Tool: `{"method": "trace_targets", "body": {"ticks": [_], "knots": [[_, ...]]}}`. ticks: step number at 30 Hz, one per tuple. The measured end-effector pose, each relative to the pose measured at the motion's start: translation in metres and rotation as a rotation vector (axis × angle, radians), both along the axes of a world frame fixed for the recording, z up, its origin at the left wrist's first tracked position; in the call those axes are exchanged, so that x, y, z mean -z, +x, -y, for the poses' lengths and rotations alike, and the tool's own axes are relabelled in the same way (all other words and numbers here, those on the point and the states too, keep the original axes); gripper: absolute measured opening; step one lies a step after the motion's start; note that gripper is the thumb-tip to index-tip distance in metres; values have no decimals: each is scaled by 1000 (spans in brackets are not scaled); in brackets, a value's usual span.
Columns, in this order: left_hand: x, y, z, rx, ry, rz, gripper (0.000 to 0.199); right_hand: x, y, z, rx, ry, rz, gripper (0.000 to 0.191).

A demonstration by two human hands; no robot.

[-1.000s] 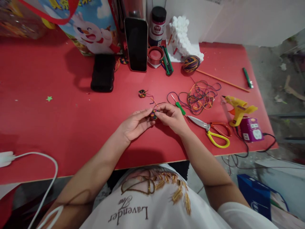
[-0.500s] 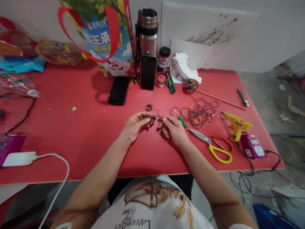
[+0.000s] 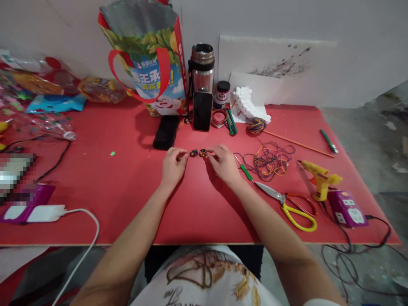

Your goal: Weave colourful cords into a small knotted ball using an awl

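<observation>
Two small dark multicoloured thread pieces lie side by side at the middle of the red table (image 3: pixel 127 191). My left hand (image 3: pixel 174 166) pinches at the outer side of the left thread piece (image 3: pixel 194 153), with finger and thumb together. On the other side, my right hand (image 3: pixel 224 163) has its fingertips closed at the edge of the right thread piece (image 3: pixel 203 152). A loose tangle of multicoloured cord (image 3: pixel 270 160) lies right of my right hand, beside a green-handled tool (image 3: pixel 246 172).
Scissors (image 3: pixel 295 204), a yellow glue gun (image 3: pixel 321 179) and a purple box (image 3: pixel 347 208) sit at the right. A phone (image 3: pixel 202 111), a steel flask (image 3: pixel 203 70), a yarn ball (image 3: pixel 256 126) and a printed bag (image 3: pixel 156 76) stand behind.
The view has tilted up. My left hand has moved off the left thread piece to its outer side. Both thread pieces now sit side by side, and my right hand has reached the right one.
</observation>
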State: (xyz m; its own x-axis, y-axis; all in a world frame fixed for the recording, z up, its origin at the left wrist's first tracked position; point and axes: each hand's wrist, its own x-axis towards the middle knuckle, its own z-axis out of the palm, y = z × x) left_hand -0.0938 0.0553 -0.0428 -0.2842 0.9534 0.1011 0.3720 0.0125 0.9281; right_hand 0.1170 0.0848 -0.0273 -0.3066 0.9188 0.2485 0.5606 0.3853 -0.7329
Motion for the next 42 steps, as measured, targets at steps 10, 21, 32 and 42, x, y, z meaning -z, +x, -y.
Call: {"method": "trace_targets", "body": {"ticks": [10,21,32,42], "knots": [[3,-2,-18,29,-3,-158,6,10,-35,-35,-276,163,328,27],[3,-1,-14,58,19,-223,9,10,-16,-37,-209,173,267,43],[12,-8,-6,46,115,-175,6,14,-7,-31,-161,-45,54,19],[3,9,-2,69,239,-97,20,13,13,-48,-94,-454,-375,18]]}}
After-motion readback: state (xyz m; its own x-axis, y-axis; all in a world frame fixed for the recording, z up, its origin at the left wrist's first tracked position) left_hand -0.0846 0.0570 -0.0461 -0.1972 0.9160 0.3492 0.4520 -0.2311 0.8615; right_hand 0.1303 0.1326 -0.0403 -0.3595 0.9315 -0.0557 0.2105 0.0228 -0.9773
